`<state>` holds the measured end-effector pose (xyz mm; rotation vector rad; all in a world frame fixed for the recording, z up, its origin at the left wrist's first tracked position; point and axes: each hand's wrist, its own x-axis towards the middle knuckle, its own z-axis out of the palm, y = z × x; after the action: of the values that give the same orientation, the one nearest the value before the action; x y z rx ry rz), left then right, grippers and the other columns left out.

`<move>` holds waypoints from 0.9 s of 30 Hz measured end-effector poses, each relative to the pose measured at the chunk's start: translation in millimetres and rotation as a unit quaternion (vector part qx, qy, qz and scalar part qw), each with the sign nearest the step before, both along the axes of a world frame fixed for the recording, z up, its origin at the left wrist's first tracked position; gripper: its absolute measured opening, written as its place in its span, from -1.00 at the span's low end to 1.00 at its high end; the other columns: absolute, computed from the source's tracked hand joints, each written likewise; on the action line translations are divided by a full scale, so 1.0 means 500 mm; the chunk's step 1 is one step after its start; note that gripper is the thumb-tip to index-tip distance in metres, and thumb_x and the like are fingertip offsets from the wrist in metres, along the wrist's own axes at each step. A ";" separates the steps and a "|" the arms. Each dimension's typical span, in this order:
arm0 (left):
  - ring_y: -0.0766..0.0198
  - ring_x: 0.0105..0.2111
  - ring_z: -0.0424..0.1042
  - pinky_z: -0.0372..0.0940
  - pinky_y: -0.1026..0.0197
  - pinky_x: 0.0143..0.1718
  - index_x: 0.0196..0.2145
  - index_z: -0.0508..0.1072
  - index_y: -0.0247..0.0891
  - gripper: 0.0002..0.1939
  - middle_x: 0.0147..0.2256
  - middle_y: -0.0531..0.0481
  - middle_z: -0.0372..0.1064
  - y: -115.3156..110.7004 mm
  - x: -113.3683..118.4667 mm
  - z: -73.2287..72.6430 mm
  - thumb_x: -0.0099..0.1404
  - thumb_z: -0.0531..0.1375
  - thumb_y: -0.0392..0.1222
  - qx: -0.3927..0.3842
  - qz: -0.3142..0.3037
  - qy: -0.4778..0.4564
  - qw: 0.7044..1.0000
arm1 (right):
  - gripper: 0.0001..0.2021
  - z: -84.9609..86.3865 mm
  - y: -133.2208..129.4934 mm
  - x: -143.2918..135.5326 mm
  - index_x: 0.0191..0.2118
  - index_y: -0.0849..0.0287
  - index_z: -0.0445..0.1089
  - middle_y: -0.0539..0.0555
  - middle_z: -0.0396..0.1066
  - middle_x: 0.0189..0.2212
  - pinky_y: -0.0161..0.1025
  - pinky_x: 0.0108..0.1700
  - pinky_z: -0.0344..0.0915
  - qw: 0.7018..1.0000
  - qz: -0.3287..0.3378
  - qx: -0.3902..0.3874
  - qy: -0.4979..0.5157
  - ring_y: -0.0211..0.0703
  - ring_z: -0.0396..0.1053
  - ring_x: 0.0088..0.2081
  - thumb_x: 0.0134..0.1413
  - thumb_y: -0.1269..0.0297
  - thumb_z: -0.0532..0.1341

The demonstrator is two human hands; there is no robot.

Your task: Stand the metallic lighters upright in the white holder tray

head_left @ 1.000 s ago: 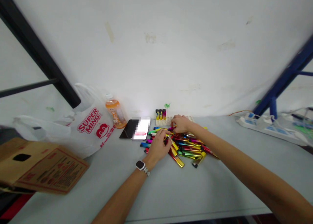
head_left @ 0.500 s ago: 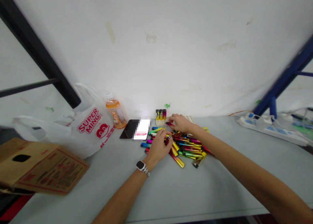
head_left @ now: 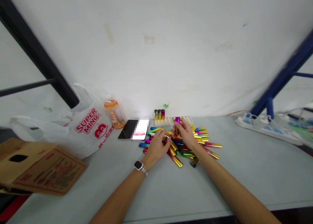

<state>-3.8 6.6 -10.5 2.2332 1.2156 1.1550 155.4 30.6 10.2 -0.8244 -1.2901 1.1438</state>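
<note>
**Head view: lighters [head_left: 176, 161] loose, standing and held**

From my remote station I see the wall [head_left: 156, 60] behind the table [head_left: 156, 198], which bears everything else named. To the left, the plastic bag [head_left: 70, 139] stands behind the cardboard box [head_left: 49, 171]; to the right lies the power strip [head_left: 266, 128], its cables running toward the wall. The loose pile lies in the middle, within easy reach of both hands, probably for quick picking. Behind it, the white tray [head_left: 162, 122] lies along the wall; the tablet [head_left: 127, 129] and the upright bottle [head_left: 114, 114] are to its left.

The left hand [head_left: 157, 147], with the watch [head_left: 138, 165] at its wrist, rests on the pile with curled fingers, perhaps steadying it; I cannot tell whether they grip anything. The right hand [head_left: 188, 136] has its fingers closed narrowly on one lighter. Three lighters [head_left: 159, 115] stand at the tray's left end, apparently supported by its sockets. The purple lighter [head_left: 177, 120] is pinched nearly upright, leaving its upper end exposed.

Compared with the earlier frame, the right hand has drawn back from the tray, its lighter has turned from lying to upright, and more of the pile's right side shows.
</note>
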 end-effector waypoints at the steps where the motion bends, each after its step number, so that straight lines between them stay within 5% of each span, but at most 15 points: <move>1: 0.13 -0.10 0.35 0.31 0.05 -0.02 -0.24 0.41 -0.21 -0.90 -0.19 -0.09 0.33 0.000 0.000 0.001 0.34 0.10 -0.24 -0.002 0.001 0.003 1.000 | -0.69 0.000 -0.007 -0.001 -0.16 0.06 0.25 -0.14 0.31 -0.57 -0.34 -0.59 0.21 1.000 0.011 -0.016 0.018 -0.28 0.27 -0.63 0.11 -0.03 0.22; 4: 0.13 -0.10 0.35 0.30 0.06 -0.02 -0.28 0.40 -0.21 -0.90 -0.19 -0.09 0.32 -0.001 0.002 0.005 0.35 0.09 -0.23 -0.008 0.002 0.008 1.000 | -0.65 -0.002 -0.020 0.002 -0.13 0.08 0.32 -0.16 0.25 -0.62 -0.42 -0.69 -0.05 0.996 0.034 -0.064 0.054 -0.39 0.05 -0.71 0.08 -0.04 0.24; 8: 0.14 -0.11 0.36 0.30 0.08 -0.03 -0.31 0.40 -0.21 -0.89 -0.20 -0.08 0.33 0.000 0.003 0.006 0.35 0.09 -0.23 -0.003 -0.004 0.005 1.000 | -0.49 -0.008 -0.025 0.006 -0.38 0.20 0.40 -0.16 0.03 -0.77 -0.40 -0.69 -0.29 0.988 0.051 -0.121 0.085 -0.43 -0.19 -0.74 0.11 -0.23 0.10; 13: 0.15 -0.10 0.36 0.29 0.08 -0.03 -0.31 0.41 -0.20 -0.90 -0.19 -0.07 0.34 0.001 0.002 0.004 0.34 0.10 -0.23 -0.003 -0.004 0.002 1.000 | -0.42 -0.011 -0.029 -0.003 -0.71 0.14 0.17 -0.15 -0.15 -0.85 -0.36 -0.69 -0.27 0.986 0.016 -0.152 0.073 -0.40 -0.23 -0.76 0.14 -0.20 0.02; 27: 0.16 -0.13 0.36 0.29 0.09 -0.04 -0.36 0.40 -0.21 -0.88 -0.23 -0.07 0.33 0.005 0.003 -0.003 0.34 0.11 -0.24 0.005 -0.014 -0.004 1.000 | -0.58 0.002 -0.051 -0.016 -0.67 0.11 0.13 -0.10 -0.03 -0.81 -0.35 -0.72 -0.17 0.993 -0.041 -0.113 0.018 -0.34 -0.07 -0.76 0.16 0.09 -0.05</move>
<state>-2.0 9.1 -12.2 2.2439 1.1744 1.1620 147.4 5.3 11.1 -1.0086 -1.0995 1.2474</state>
